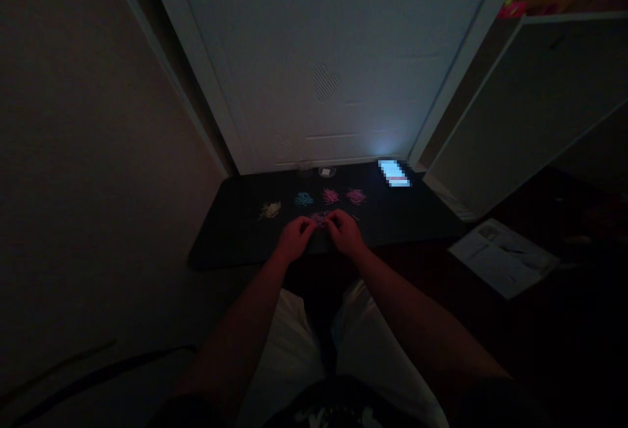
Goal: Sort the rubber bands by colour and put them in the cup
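Thin purple pieces (320, 219) are lying mid-frame on the tabletop (230, 238) between my left hand (296, 237) and right hand (345, 233), both curling near a pinch, holding I can't tell what, seemingly picking through, the next move needing delicate fingertips.

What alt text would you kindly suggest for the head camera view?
A person's left hand and right hand flank a purplish pile of thin pieces on a dark table; a cream pile, blue pile, two pink piles and lit screen lie nearby.
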`<state>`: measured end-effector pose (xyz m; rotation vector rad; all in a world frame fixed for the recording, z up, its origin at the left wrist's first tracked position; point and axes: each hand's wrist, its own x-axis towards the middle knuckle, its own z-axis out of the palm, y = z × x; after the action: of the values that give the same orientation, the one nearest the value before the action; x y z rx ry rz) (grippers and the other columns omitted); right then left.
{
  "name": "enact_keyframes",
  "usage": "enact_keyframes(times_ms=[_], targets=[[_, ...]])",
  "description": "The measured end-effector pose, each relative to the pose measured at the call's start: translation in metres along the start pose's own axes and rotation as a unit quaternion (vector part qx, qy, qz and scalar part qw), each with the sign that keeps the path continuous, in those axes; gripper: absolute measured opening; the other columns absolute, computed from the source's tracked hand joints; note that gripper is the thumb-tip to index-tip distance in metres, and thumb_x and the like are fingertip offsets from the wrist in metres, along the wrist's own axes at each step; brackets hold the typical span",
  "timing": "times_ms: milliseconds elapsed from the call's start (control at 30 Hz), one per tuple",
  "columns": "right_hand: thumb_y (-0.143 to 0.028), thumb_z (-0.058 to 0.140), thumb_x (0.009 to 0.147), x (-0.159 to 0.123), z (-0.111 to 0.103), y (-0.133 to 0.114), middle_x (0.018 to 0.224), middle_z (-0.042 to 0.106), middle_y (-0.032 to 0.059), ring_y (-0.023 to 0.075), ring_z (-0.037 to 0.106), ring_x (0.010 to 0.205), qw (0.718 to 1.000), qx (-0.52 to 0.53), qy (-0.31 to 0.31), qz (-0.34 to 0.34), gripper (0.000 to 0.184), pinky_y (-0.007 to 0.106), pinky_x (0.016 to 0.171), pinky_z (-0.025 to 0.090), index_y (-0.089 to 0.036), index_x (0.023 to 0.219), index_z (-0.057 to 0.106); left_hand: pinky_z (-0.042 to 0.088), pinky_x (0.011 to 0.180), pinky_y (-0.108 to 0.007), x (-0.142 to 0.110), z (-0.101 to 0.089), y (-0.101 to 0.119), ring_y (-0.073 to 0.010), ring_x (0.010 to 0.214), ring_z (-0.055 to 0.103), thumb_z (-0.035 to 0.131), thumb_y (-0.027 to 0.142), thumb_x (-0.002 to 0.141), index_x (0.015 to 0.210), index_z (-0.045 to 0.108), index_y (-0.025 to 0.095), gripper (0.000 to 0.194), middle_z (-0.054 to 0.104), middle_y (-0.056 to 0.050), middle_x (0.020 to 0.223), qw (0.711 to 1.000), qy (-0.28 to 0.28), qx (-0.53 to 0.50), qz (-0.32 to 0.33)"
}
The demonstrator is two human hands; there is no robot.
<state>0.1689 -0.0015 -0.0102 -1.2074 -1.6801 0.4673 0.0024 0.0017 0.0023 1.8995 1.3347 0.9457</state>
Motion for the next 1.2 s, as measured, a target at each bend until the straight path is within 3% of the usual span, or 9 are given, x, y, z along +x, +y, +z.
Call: enact_keyframes(times_ms=[133, 267, 433, 567, 667, 767, 1000, 1200], targets=[[-0.025, 0.046, 0.081, 0.0, -0.001, -0.001, 0.071, 0.055, 0.0006, 0.0142, 0.05, 0.066, 0.998, 0.027, 0.035, 0.042, 0.011, 0.026, 0.064, 0.04, -0.019, 0.075, 0.052, 0.043, 0.067, -0.027, 0.0, 0.0, 0.001, -0.015, 0.071, 0.057, 0.049, 0.039, 0.081, 0.081, 0.06, 0.017, 0.025, 0.064, -0.003, 0.077, 1.0, -0.005, 0.007, -0.003], [-0.026, 0.046, 0.081, 0.001, -0.001, 0.003, 0.07, 0.054, -0.0001, 0.0136, 0.049, 0.065, 0.998, 0.041, 0.028, 0.045, 0.01, 0.026, 0.064, 0.04, -0.019, 0.076, 0.052, 0.043, 0.066, -0.026, 0.0, 0.001, -0.002, -0.0147, 0.07, 0.057, 0.049, 0.039, 0.082, 0.082, 0.061, 0.016, 0.025, 0.064, -0.002, 0.076, 1.0, -0.005, 0.01, -0.001], [-0.027, 0.043, 0.083, 0.0, -0.003, 0.004, 0.071, 0.052, 0.0002, 0.0144, 0.049, 0.066, 0.99, 0.058, 0.103, 0.078, 0.012, 0.027, 0.063, 0.04, -0.019, 0.082, 0.052, 0.044, 0.068, -0.026, 0.0, 0.0, -0.006, -0.0145, 0.073, 0.058, 0.049, 0.037, 0.082, 0.081, 0.06, 0.016, 0.024, 0.064, -0.003, 0.078, 1.0, 0.03, -0.006, -0.001], [-0.024, 0.056, 0.077, -0.005, -0.002, -0.002, 0.089, 0.059, 0.0039, 0.0163, 0.053, 0.077, 0.998, 0.038, -0.031, -0.034, 0.029, 0.03, 0.071, 0.043, -0.021, 0.105, 0.055, 0.045, 0.068, -0.026, 0.0, 0.0, -0.007, -0.0143, 0.074, 0.059, 0.05, 0.036, 0.081, 0.081, 0.061, 0.016, 0.023, 0.065, -0.003, 0.08, 1.0, 0.018, -0.016, 0.008], [-0.021, 0.054, 0.079, -0.006, -0.001, -0.005, 0.09, 0.058, 0.0047, 0.0173, 0.053, 0.083, 0.992, -0.006, -0.077, -0.099, 0.015, 0.03, 0.075, 0.042, -0.022, 0.093, 0.061, 0.045, 0.068, -0.026, -0.001, 0.001, -0.006, -0.0143, 0.073, 0.059, 0.052, 0.036, 0.081, 0.082, 0.062, 0.017, 0.022, 0.066, -0.003, 0.08, 1.0, -0.004, -0.006, 0.014], [-0.021, 0.051, 0.081, -0.005, -0.001, -0.004, 0.08, 0.056, 0.0038, 0.0169, 0.052, 0.078, 0.994, -0.022, -0.057, -0.094, 0.009, 0.03, 0.071, 0.041, -0.021, 0.077, 0.06, 0.045, 0.067, -0.026, -0.001, 0.002, -0.004, -0.0142, 0.072, 0.059, 0.053, 0.037, 0.08, 0.081, 0.063, 0.017, 0.022, 0.067, -0.003, 0.08, 1.0, -0.015, -0.003, 0.014], [-0.022, 0.052, 0.079, -0.001, -0.004, -0.002, 0.074, 0.055, 0.0022, 0.0153, 0.05, 0.071, 0.999, 0.017, 0.01, -0.041, 0.01, 0.027, 0.067, 0.04, -0.019, 0.072, 0.057, 0.045, 0.065, -0.025, 0.001, 0.001, -0.003, -0.014, 0.07, 0.059, 0.054, 0.038, 0.079, 0.08, 0.062, 0.016, 0.023, 0.066, -0.003, 0.077, 1.0, 0.0, -0.016, 0.0], [-0.027, 0.049, 0.079, 0.001, -0.006, 0.007, 0.072, 0.055, 0.0018, 0.0158, 0.052, 0.069, 0.992, 0.07, 0.099, 0.045, 0.013, 0.028, 0.064, 0.041, -0.019, 0.073, 0.056, 0.044, 0.065, -0.025, 0.002, -0.003, -0.013, -0.0134, 0.07, 0.057, 0.052, 0.037, 0.08, 0.079, 0.061, 0.015, 0.024, 0.064, -0.003, 0.075, 0.997, 0.062, -0.05, -0.005]])
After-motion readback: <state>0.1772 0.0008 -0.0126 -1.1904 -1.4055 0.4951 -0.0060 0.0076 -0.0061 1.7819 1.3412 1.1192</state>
